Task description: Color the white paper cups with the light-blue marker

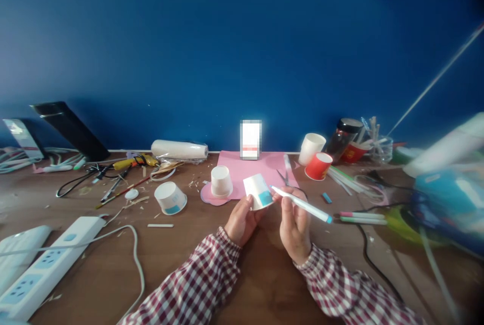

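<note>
In the head view my left hand grips a white paper cup near its rim; the cup is tilted and bears a blue coloured patch. My right hand is closed round a white marker with a light blue end. The marker's tip is close to the cup's blue patch; whether they touch I cannot tell. Upside down to the left stands another white paper cup, at the edge of pink paper. Farther left, a white cup has a blue patch too.
Scissors lie on the pink paper. A red cup and a white cup stand behind my right hand. Capped markers lie at right. At left are a power strip, a glue gun and a plastic-wrapped roll.
</note>
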The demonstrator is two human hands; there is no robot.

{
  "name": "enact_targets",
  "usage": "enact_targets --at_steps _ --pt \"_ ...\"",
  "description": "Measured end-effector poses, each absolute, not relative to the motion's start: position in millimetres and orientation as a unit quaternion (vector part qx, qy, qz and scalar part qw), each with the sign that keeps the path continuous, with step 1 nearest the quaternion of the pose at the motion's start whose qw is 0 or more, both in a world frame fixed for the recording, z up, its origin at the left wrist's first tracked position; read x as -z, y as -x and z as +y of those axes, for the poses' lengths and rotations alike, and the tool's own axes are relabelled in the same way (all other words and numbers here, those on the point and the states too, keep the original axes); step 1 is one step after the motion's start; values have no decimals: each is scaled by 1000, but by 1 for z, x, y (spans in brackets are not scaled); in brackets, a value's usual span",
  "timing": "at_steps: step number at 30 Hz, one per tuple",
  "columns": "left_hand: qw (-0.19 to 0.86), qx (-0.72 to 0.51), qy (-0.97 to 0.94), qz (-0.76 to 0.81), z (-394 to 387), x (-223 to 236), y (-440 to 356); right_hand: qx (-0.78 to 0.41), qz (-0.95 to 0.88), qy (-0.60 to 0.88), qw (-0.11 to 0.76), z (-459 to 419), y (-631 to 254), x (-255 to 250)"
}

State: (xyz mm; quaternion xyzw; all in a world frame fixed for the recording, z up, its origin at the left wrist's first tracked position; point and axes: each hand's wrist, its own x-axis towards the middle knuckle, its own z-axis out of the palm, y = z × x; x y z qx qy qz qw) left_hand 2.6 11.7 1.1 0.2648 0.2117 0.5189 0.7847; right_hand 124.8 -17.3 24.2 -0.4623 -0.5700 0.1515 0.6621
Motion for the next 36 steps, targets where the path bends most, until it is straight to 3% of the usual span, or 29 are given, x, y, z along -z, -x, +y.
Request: enact_targets --at_steps 16,36 --pt "717 -531 -350 284 12 13 -5 -101 -643 501 570 -9 -139 -23" --pt "703 -529 -351 320 10 10 -7 -73 -660 501 555 -8 -139 -27"
